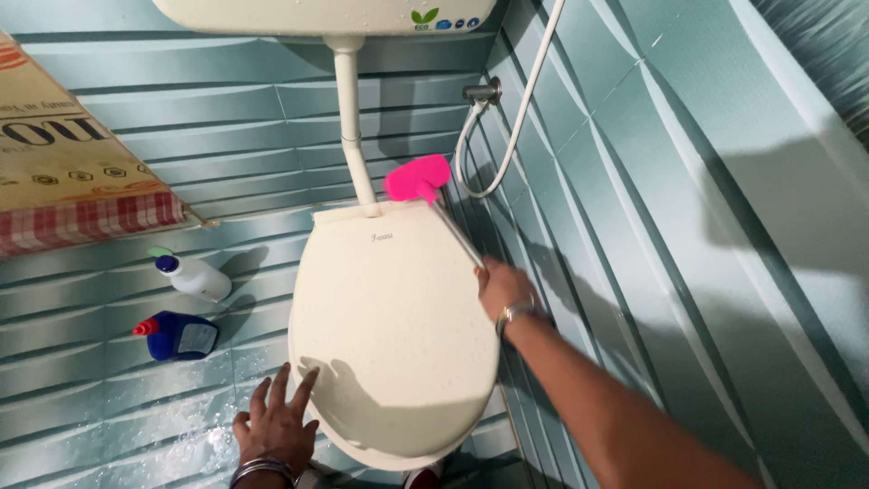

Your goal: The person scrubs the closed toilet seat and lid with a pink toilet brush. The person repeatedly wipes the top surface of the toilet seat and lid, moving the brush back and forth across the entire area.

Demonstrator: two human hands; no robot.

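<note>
We are seeing a white bottle [193, 277] and a blue bottle [178, 336] lying on the left floor. A white hose [507, 136] is hanging on the far wall.

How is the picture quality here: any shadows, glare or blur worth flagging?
Head view: sharp overall; the left hand casts a hard shadow onto the closed toilet lid, an arm shadow falls on the right wall, wet floor tiles glint, and wide-angle distortion bends the tile lines; the pink brush is slightly soft.
</note>
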